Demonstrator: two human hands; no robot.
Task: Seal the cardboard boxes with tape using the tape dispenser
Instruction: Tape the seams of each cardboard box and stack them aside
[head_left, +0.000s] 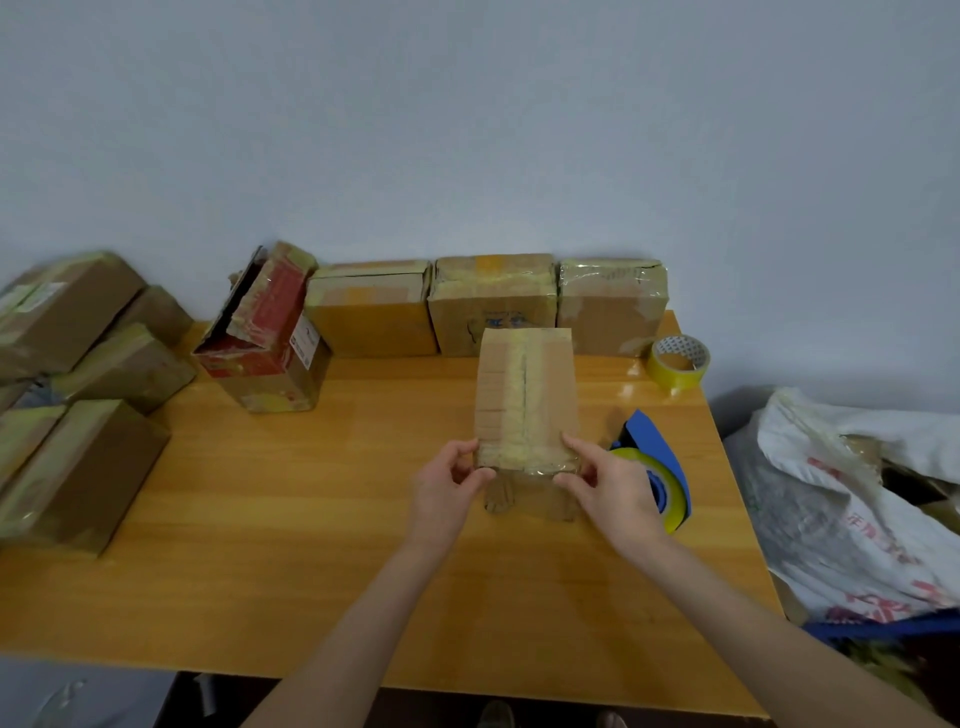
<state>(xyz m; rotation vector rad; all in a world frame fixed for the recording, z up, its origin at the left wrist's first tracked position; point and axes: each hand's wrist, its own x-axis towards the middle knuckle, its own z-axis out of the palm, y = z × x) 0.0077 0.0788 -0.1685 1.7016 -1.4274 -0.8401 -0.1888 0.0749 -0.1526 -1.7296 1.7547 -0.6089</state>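
Okay, the box (525, 395) sits mid-frame on the desk (311, 519), with its long side running away from me. A yellowish tape strip (522, 374) runs down the middle seam of its top and more tape wraps over the near edge. My left grip (447, 488) pinches the box's near left corner with the fingers curled onto the cardboard. My right grip (608, 493) pinches the near right corner the same way. Each grip has hold of only the box.

The tape dispenser (657, 467), blue with a yellow roll on it, lies free on the desk just right of the box, partly hidden behind my right grip. A loose tape roll (678, 361), yellow, sits near the desk's far right corner.

There's a row of three taped boxes (493, 306) against the wall, just behind my box. A red-printed box (265, 338) left of centre is tilted with its flap open. A pile of taped boxes (78, 389) is at the left edge of the frame. At the right edge, off the desk, is a white bag (841, 493) with red print.
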